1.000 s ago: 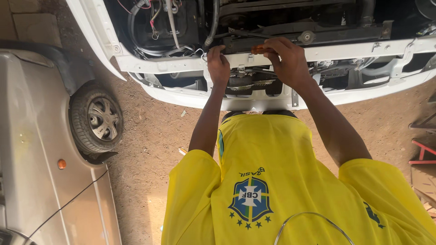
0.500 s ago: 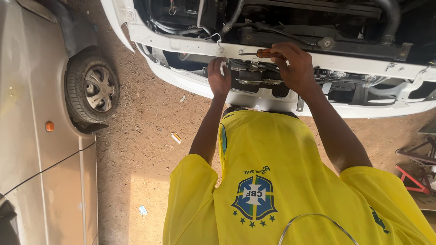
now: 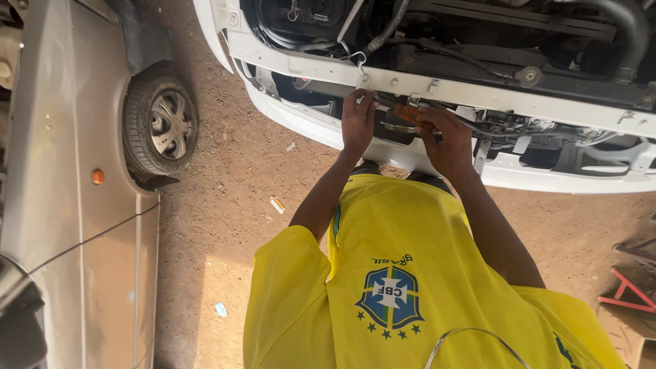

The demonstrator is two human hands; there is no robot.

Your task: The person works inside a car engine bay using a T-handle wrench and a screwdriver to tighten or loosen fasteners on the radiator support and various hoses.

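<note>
a: our right hand is wrapped shut around an orange-handled tool, its working end pushed into the gap behind the white front crossmember.

b: and our left hand? we can't tell whether it's pinching anything. the fingers are curled up against the lower edge of that crossmember, just left of the tool, touching the panel.

a: below both hands sits the white bumper, and above the grip we see black hoses and wiring.

b: that's our worry. we judge that if the tool slips off whatever it's seated on, it could jab into those cables or scrape our left fingers, since they rest so near the tip.

a: we're also leaning in, so a sudden release could carry our weight forward onto sharp bracket edges.
</note>
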